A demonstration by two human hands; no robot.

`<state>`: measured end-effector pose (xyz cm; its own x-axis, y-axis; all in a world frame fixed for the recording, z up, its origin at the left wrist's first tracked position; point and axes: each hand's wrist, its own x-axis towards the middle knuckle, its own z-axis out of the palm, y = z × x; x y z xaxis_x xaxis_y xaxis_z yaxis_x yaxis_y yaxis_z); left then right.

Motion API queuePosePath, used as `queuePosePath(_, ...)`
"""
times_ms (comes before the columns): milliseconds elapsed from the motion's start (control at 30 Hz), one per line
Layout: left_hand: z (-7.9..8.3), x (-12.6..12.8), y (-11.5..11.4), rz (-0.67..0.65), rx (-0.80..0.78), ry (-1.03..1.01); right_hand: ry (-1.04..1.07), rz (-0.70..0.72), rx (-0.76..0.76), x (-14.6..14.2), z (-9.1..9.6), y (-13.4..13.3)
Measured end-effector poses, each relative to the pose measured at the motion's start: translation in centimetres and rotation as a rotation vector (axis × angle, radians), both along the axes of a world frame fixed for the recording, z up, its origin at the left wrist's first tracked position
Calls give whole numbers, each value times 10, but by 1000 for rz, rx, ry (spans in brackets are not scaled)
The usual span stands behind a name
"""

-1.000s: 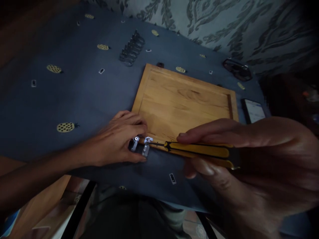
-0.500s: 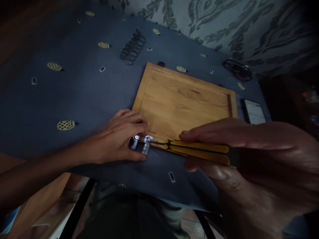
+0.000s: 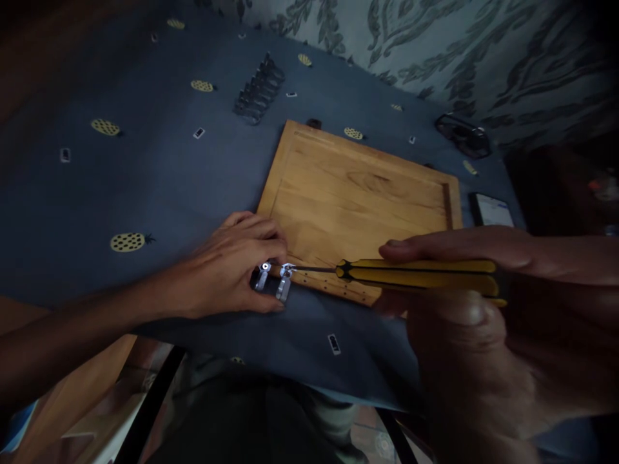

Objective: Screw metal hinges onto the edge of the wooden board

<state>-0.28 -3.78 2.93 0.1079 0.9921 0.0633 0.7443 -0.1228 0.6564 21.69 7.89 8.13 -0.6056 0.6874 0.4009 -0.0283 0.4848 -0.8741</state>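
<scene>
My right hand (image 3: 464, 322) grips a screwdriver (image 3: 420, 274) with a yellow and black handle, held nearly level. Its thin shaft points left, and the tip meets the upper end of a small shiny bracket (image 3: 284, 287) at the near edge of a wooden board (image 3: 358, 200). Just to the left, a second bracket (image 3: 262, 277) shows a cross-head screw. My left hand (image 3: 236, 264) is closed around the board's near left corner, thumb against the brackets' lower ends and fingers above them. Several small dark holes run along the board's edge right of the brackets.
On the blue pineapple-print tablecloth (image 3: 145, 187), a row of dark glossy pieces (image 3: 258, 90) lies beyond the board. A phone (image 3: 492, 209) and dark-framed glasses (image 3: 463, 135) are to the right. A patterned wall (image 3: 425, 51) borders the back.
My right hand and the screwdriver handle have shifted right and slightly up, showing more of the shaft and the holes. The tip stays at the bracket; my left hand keeps its place.
</scene>
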Motion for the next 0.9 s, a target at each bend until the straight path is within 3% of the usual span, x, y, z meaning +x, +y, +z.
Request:
queuePosePath(267,-1,0,-1,1,27,-14,-2,-87,97,-6,-8,-4)
queuePosePath(500,2,1,-2,-4,25,-19,46,-12,28,-11,-5,-10)
queuePosePath(700,1,1,-2,1,30,-12,-6,-110,-60,-11,1,-11)
queuePosePath(900,-1,-1,-2,-14,24,-26,-25,-1,56,-11,2,-9)
